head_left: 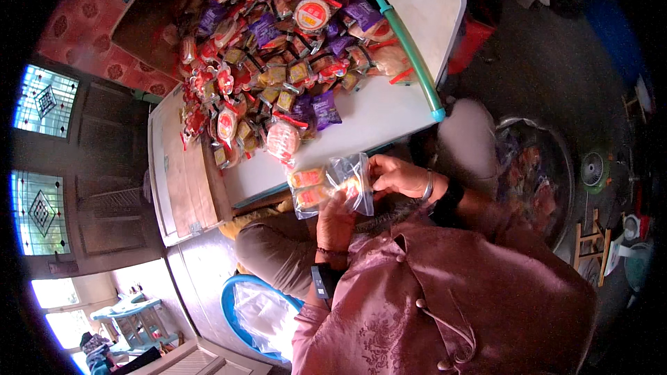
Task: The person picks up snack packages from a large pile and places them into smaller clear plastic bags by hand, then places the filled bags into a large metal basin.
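Over my lap, at the near edge of the white table, is a clear plastic bag (338, 166). Several small orange-and-yellow wrapped snacks (307, 178) lie inside it. My left hand (336, 221) grips the bag from below, its fingers closed against the front. At the bag's right edge, my right hand (401, 176) pinches the plastic between thumb and fingers. Just beyond the bag, a round pink wrapped cake (283, 140) sits at the front of a heap of wrapped snacks (274, 73) in red, yellow and purple packets.
A green tube (411, 52) lies along the right of the white table (445, 0). A wooden board (182, 184) flanks the heap at left. Below left stands a blue tub (233, 316) holding clear plastic bags. A large round clear container (566, 173) of packets is at right, near a green fan (596, 169).
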`<action>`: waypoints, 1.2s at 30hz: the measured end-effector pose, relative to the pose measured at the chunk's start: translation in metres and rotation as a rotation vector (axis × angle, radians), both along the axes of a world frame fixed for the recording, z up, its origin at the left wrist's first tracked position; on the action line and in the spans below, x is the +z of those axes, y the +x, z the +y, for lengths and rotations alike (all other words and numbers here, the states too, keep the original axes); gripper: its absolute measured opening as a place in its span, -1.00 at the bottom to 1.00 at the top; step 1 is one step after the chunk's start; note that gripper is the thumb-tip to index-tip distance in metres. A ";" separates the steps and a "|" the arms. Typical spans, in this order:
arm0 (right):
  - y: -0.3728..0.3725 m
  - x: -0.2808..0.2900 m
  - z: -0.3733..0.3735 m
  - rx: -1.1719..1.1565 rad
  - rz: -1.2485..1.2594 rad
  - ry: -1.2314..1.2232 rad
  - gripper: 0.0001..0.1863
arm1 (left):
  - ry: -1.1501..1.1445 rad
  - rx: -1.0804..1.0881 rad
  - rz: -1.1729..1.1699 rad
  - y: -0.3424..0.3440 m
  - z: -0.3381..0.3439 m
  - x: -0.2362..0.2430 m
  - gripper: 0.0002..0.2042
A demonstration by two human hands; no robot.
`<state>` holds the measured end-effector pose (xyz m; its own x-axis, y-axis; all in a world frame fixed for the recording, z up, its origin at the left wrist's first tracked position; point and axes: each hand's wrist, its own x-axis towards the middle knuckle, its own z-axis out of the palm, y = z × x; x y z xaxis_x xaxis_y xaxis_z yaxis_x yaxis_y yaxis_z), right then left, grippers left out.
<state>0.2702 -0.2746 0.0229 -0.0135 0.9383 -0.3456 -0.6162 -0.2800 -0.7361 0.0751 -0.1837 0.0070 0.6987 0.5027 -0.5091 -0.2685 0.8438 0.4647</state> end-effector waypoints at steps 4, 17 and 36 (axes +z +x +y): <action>-0.003 0.004 0.001 0.057 0.107 0.106 -0.63 | -0.007 0.038 0.009 -0.002 0.000 0.002 -0.70; -0.016 -0.018 0.010 -0.090 -0.084 0.055 -0.76 | -0.093 -0.026 -0.063 -0.005 0.003 -0.001 -0.61; -0.005 -0.001 0.008 0.120 -0.044 0.007 -0.63 | -0.093 0.089 -0.112 -0.013 0.005 -0.013 -0.65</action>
